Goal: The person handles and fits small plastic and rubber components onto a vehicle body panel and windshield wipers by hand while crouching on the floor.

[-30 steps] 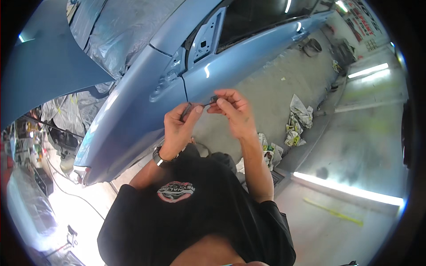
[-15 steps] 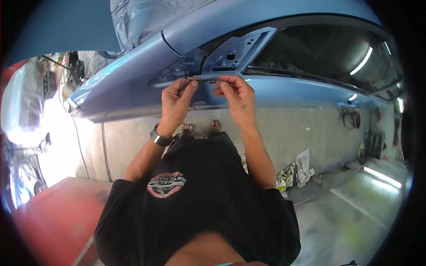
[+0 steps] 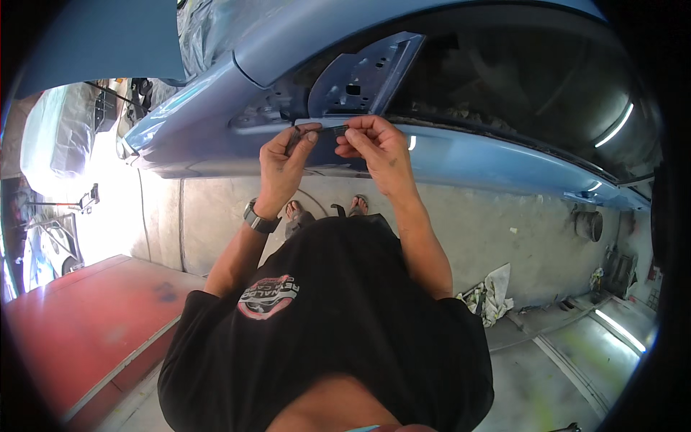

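In front of my chest, both hands are raised close together beside a blue car. My left hand [image 3: 284, 164] is closed in a pinch, thumb against fingers, on a small dark piece [image 3: 294, 138]. Between thumb and fingertips of my right hand [image 3: 383, 153] sits a small dark ribbed part [image 3: 340, 131]. Whether the two pieces are joined I cannot tell. Just beyond my hands lies the bare triangular mirror-mount panel [image 3: 345, 85] with several holes, at the front corner of the side window [image 3: 504, 79]. The blue door [image 3: 468, 155] runs off to the right.
Plastic sheeting [image 3: 205, 43] covers part of the car at upper left, near a raised blue panel [image 3: 101, 43]. A red panel [image 3: 108, 317] stands lower left. Crumpled paper [image 3: 493, 295] and a dark round container [image 3: 588, 225] lie on the concrete floor [image 3: 446, 237] at right.
My view has shifted, so the car appears higher and the red panel shows more. Both hands keep their pinch on the small dark pieces, with the right wrist slightly turned.
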{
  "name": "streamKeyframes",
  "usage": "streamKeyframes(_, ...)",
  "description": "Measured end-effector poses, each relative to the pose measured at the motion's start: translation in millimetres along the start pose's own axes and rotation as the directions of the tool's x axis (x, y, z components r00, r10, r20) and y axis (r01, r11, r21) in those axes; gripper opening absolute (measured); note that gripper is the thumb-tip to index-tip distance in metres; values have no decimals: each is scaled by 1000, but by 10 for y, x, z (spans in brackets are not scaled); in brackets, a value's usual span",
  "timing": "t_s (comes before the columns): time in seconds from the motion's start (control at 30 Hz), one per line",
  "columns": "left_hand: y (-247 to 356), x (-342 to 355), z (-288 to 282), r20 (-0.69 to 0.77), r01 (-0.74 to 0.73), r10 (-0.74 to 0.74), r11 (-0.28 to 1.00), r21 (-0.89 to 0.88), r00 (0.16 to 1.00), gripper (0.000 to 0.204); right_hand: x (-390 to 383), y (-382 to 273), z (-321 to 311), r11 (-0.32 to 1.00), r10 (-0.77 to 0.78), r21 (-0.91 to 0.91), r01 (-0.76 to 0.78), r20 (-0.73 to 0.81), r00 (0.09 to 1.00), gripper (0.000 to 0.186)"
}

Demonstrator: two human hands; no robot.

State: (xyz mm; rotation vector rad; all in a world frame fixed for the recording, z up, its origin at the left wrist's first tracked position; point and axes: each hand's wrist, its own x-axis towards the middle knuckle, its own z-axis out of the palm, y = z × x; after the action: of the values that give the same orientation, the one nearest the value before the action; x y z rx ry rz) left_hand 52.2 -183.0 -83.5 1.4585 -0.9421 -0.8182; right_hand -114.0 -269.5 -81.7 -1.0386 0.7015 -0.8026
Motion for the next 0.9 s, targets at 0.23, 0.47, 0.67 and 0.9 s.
streamKeyframes(0.23,-21,3,-8,26,46,-43,993,-105,999,25,2,43,39,994,16,112,-10,-56,998,13)
streamKeyframes(0.47,45,93,-20,-87,38,-49,991,-127,995,23,71,105,166,998,-47,25,50,-126,991,14)
streamKeyframes(0.67,-19,159,-22,-137,102,-122,985,-142,983,16,102,96,163,989,-112,-107,98,-136,984,18)
streamKeyframes(0.9,-38,205,59,-201,58,-78,992,-108,977,18,114,104,181,958,-172,-261,120,-186,967,19)
